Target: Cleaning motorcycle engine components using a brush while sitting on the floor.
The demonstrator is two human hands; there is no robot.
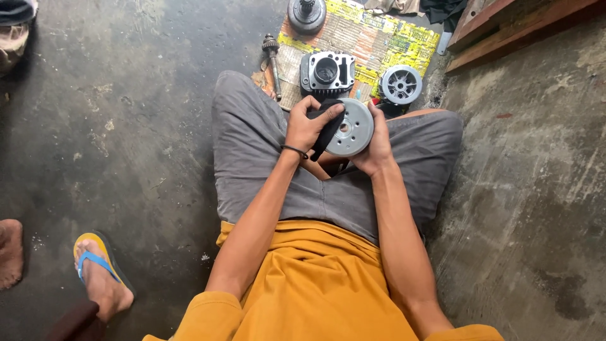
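A round grey metal disc [352, 128] with a centre hole is held over my lap, above my grey shorts. My right hand [377, 146] grips its right rim from behind. My left hand [305, 124] presses a dark cloth [329, 123] against the disc's left face, fingers closed on the cloth. A thin black band circles my left wrist.
On a printed paper sheet [379, 38] on the concrete floor lie a finned engine cylinder [327, 72], a spoked round part [401, 84], a geared shaft [273, 60] and a round hub part [307, 14]. Wooden planks [511, 25] at top right. Another person's sandalled foot [101, 278] at lower left.
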